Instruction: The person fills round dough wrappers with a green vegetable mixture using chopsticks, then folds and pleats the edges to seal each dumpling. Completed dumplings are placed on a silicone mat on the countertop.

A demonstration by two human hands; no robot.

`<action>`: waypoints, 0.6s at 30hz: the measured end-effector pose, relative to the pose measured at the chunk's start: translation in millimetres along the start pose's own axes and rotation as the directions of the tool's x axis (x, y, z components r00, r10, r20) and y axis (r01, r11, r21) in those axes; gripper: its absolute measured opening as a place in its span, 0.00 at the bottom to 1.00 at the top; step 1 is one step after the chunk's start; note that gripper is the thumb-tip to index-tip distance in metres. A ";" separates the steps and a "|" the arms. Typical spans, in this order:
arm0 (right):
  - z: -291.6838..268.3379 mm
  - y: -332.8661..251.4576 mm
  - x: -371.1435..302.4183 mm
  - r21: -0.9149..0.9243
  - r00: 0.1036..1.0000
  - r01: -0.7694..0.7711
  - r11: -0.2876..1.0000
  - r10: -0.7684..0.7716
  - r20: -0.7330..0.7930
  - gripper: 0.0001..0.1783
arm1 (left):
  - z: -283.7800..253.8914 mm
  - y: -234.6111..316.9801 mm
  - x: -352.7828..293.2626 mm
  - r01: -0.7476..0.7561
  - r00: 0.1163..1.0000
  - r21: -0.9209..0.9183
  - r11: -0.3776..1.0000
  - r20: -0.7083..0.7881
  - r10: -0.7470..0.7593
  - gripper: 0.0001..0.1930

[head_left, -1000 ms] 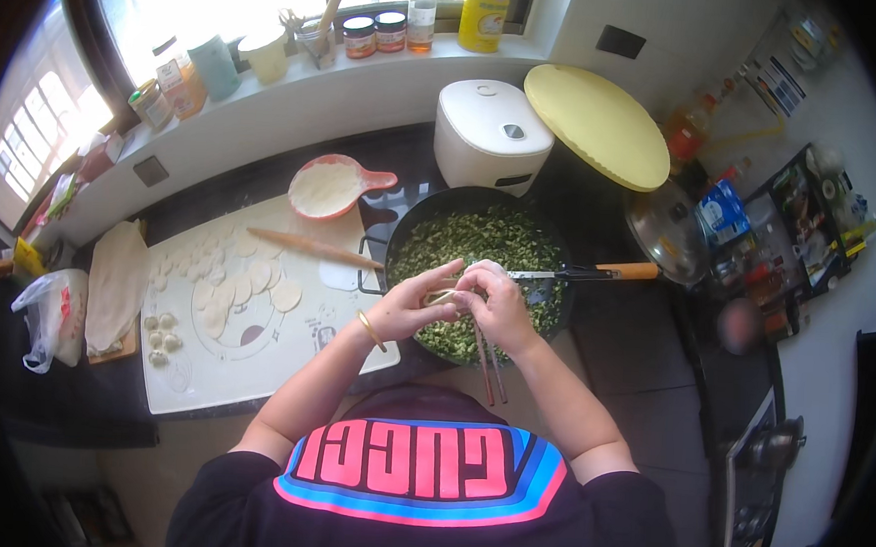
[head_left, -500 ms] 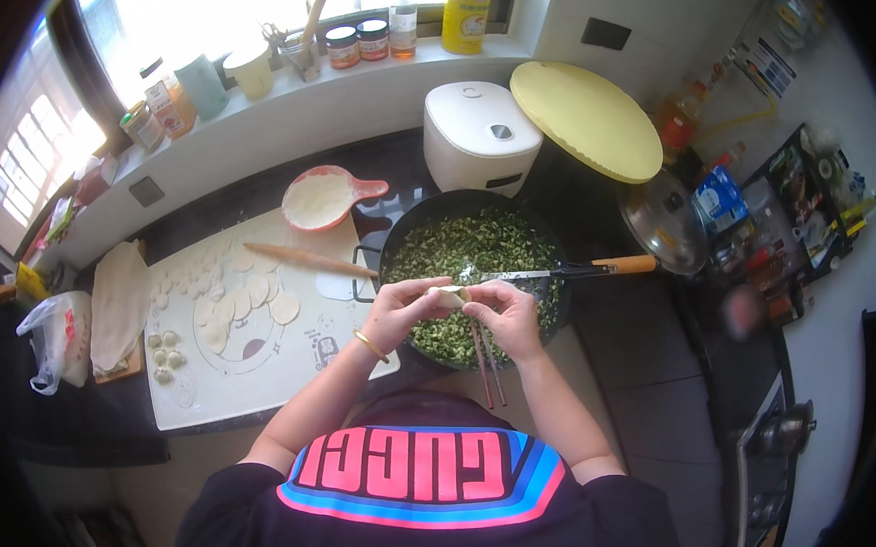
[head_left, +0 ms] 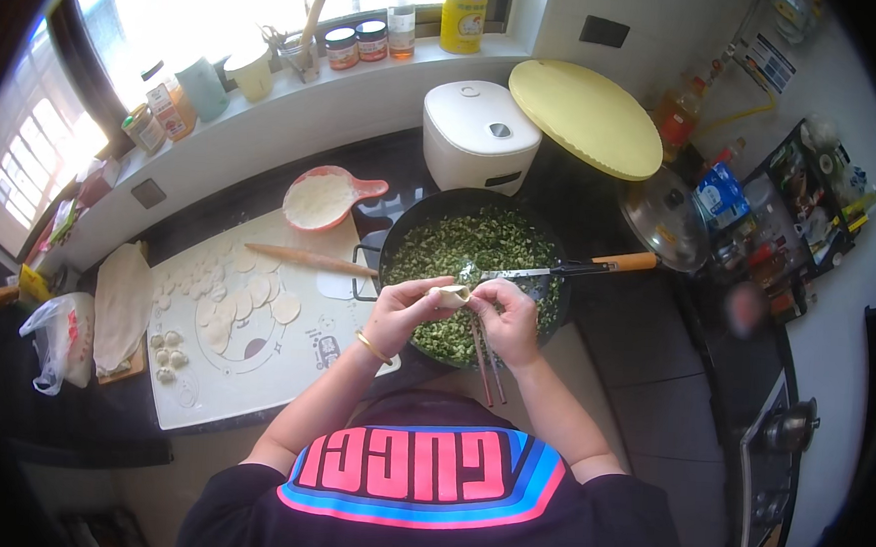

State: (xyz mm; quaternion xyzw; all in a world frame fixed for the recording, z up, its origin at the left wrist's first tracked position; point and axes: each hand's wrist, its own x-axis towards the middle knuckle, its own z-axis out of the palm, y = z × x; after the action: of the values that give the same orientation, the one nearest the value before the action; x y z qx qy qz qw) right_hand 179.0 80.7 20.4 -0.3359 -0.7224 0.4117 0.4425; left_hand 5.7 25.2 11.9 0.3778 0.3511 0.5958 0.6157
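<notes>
Between my two hands is a folded dumpling (head_left: 453, 296), pale and small, held over the near side of a black pan (head_left: 391, 233). My left hand (head_left: 404, 306), with a gold bangle at its wrist, pinches the dumpling's left end. On its right end the fingers of my right hand (head_left: 506, 317) press the dough edge. Chopped green filling (head_left: 450, 235) fills the pan. A spatula (head_left: 597, 265) with a wooden handle lies across it, and a pair of chopsticks (head_left: 485, 360) leans on the near rim below my hands.
On the left, a white mat (head_left: 284, 374) bears round dough wrappers (head_left: 285, 308), several finished dumplings (head_left: 166, 356) and a rolling pin (head_left: 295, 256). Behind stand a red ladle-shaped bowl of flour (head_left: 318, 200) and a white rice cooker (head_left: 480, 127). A pot lid (head_left: 664, 221) sits at right.
My right fingers have shifted slightly along the dumpling's edge, and its right end shows a bit more open. My left hand keeps its place.
</notes>
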 end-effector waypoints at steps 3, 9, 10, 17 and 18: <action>1.0 -1.0 -0.9 -0.041 0.998 0.053 0.998 -0.054 -0.027 0.06 | 1.5 0.0 -0.2 -0.004 1.000 0.001 1.000 0.001 0.004 0.18; -3.0 -17.8 4.0 -0.120 0.986 0.168 0.978 -0.169 0.004 0.06 | -0.5 2.2 -1.6 -0.020 1.000 0.029 0.999 -0.005 0.020 0.18; -4.5 -20.3 4.7 -0.092 0.988 0.156 0.984 -0.154 0.028 0.06 | 0.3 2.1 -1.8 -0.020 1.000 0.036 0.999 0.001 0.020 0.18; -1.0 -19.1 7.3 -0.245 0.966 0.236 0.940 -0.254 -0.043 0.06 | 5.9 2.6 -2.0 -0.023 0.999 0.076 0.997 0.037 0.020 0.18; -1.5 -16.8 6.8 -0.228 0.962 0.250 0.941 -0.267 -0.050 0.06 | 6.4 3.1 -2.0 -0.023 0.999 0.074 0.997 0.040 0.020 0.18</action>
State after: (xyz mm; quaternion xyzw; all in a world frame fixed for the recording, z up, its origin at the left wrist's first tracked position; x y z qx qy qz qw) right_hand 175.7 79.6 38.3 -0.3011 -0.7831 0.2539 0.4813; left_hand 9.8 23.0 17.6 0.4161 0.3569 0.5814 0.6013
